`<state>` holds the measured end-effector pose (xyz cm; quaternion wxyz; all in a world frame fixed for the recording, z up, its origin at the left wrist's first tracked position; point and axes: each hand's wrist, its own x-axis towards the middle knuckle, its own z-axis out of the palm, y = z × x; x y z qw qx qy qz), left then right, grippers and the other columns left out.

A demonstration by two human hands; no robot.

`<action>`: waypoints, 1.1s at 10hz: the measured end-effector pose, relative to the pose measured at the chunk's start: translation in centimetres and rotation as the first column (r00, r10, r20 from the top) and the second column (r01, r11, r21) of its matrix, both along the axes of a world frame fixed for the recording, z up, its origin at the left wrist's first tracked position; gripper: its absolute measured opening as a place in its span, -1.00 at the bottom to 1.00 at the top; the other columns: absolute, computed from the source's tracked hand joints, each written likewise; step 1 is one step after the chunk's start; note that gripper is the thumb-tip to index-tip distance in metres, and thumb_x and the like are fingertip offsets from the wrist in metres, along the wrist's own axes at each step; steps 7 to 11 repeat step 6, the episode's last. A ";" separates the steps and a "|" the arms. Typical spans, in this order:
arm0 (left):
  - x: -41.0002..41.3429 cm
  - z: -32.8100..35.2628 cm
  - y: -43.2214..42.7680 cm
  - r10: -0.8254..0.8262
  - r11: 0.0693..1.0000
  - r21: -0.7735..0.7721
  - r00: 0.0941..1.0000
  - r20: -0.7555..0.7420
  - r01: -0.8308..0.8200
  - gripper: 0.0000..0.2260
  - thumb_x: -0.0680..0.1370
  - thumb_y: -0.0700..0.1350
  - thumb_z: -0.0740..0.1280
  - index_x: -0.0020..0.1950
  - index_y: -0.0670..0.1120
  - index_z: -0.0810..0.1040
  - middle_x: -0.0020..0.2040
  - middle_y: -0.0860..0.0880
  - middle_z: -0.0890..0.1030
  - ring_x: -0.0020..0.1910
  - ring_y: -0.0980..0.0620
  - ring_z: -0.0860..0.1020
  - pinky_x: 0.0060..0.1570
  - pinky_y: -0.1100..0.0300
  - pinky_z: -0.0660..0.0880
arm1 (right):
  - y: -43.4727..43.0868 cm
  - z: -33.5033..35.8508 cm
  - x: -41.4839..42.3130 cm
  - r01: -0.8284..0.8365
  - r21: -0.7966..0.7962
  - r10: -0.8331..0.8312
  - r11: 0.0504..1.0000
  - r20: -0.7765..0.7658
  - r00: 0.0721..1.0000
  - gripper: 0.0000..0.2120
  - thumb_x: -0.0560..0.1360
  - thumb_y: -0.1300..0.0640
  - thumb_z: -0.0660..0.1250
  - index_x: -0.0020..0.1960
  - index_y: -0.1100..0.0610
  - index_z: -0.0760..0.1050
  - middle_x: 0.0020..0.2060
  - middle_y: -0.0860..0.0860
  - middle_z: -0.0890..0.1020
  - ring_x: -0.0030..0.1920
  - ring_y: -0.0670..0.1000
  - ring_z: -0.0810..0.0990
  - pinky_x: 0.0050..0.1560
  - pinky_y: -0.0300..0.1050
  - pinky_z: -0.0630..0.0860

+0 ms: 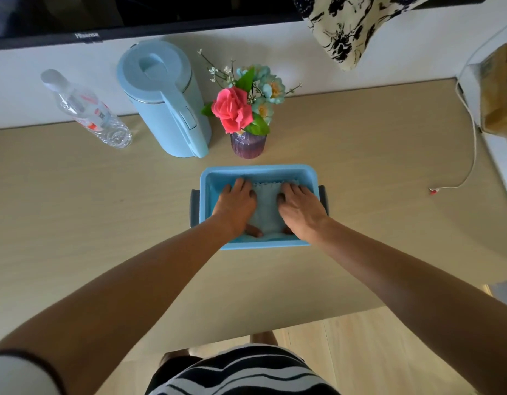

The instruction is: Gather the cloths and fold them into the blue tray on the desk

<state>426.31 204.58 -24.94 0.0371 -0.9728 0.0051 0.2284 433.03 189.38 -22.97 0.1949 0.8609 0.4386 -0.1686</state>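
Observation:
The blue tray (258, 170) sits on the desk in the middle of the view, with dark handles at its two sides. A folded light-blue cloth (266, 206) lies inside it. My left hand (236, 205) presses flat on the cloth's left side, fingers straight and pointing away from me. My right hand (302, 205) presses flat on the cloth's right side in the same way. Both thumbs lie near the cloth's front edge. My hands hide most of the cloth; only its middle strip and scalloped far edge show.
Behind the tray stand a purple vase of flowers (248, 145), a pale-blue kettle (166, 101) and a clear plastic bottle (87, 109). A white cable (471, 143) trails at the right. A patterned fabric (349, 27) hangs at the top right. A TV (87, 35) is at the back.

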 end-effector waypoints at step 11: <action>-3.3 3.7 -0.1 0.431 0.846 -0.372 0.901 0.054 -0.382 -0.28 0.42 0.26 0.44 0.45 -0.07 0.35 0.31 -0.10 0.45 0.34 -0.13 0.40 0.24 -0.06 0.44 | 0.4 2.8 -0.5 0.279 0.224 -0.216 0.934 -0.271 0.938 -0.47 0.46 0.00 0.43 0.33 0.19 0.38 0.27 0.12 0.46 0.25 0.18 0.53 0.10 0.11 0.54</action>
